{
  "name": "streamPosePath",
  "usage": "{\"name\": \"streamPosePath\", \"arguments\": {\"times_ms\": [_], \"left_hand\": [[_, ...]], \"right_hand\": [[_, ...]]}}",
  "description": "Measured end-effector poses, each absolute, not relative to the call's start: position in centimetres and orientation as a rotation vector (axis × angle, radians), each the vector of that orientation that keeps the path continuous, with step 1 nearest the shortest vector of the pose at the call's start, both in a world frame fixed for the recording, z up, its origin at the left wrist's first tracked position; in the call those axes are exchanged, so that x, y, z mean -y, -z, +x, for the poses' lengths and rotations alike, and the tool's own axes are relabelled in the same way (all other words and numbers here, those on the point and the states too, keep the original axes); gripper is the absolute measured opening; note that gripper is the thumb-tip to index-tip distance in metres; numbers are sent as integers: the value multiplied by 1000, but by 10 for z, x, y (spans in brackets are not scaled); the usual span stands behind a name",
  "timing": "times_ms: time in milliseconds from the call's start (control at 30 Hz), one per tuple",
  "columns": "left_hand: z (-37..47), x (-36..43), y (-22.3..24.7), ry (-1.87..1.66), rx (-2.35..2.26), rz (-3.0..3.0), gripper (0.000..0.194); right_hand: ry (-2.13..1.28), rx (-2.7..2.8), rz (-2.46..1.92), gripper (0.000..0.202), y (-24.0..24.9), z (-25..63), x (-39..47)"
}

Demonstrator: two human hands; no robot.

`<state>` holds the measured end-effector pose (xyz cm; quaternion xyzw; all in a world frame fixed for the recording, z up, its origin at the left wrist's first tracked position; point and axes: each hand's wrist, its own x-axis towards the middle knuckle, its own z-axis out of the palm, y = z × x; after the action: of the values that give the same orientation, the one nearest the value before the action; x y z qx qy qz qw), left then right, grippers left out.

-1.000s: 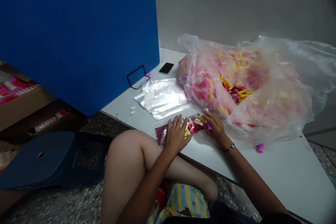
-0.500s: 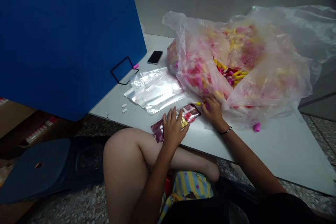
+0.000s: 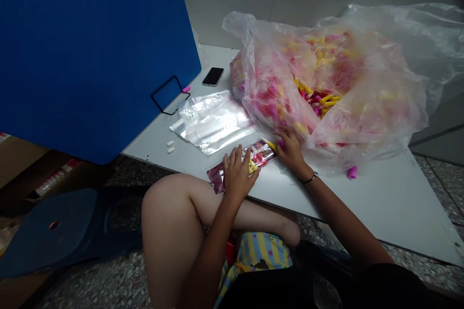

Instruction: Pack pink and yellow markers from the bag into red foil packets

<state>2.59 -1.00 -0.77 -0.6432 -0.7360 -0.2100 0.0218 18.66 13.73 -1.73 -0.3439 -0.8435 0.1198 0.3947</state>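
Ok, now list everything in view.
Table: one, white, centre
Big bag: one, cloudy clear, table's right
Loose tubes: uncountable, red, yellow, pink, inside it
Flat bags: several, clear, mid-table
Packet: one, dark red, table's near edge
Held tube: one, yellow, pink, at packet's end
Phone: one, black, table's far side
Pellets: two, white, table's left edge
Board: one, blue, upper left
Frame: one, black, board's edge
Short tubes: two, pink, beside frame and big bag
Stool: one, blue, lower left
Boxes: uncountable, brown, far left
Cloth: one, striped, lap
Leg: one, bent, below
Left hand: one, on packet
Right hand: one, on held tube
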Motion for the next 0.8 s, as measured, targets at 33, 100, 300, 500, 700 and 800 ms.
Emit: {"name": "streamPosePath", "arguments": {"times_ms": [33,100,300,500,700,800], "left_hand": [[26,10,8,665,2279,-1996,63],[25,10,8,699,2274,-2007,63],[24,14,8,1117,2225,-2090,69],[23,17,9,2324,2113,-1433,47],[18,13,11,2819,1977,-984,37],[18,13,10,2842,1973,-973,37]], "right_hand": [[-297,2110,-882,41,16,186,-136],[-314,2045,-912,48,12,186,-135],[-366,2000,-884,42,8,187,-132],[-509,1848,-805,29,11,188,-130],[-796,1696,-734,23,14,190,-129],[-766,1712,-797,21,14,189,-129]]}}
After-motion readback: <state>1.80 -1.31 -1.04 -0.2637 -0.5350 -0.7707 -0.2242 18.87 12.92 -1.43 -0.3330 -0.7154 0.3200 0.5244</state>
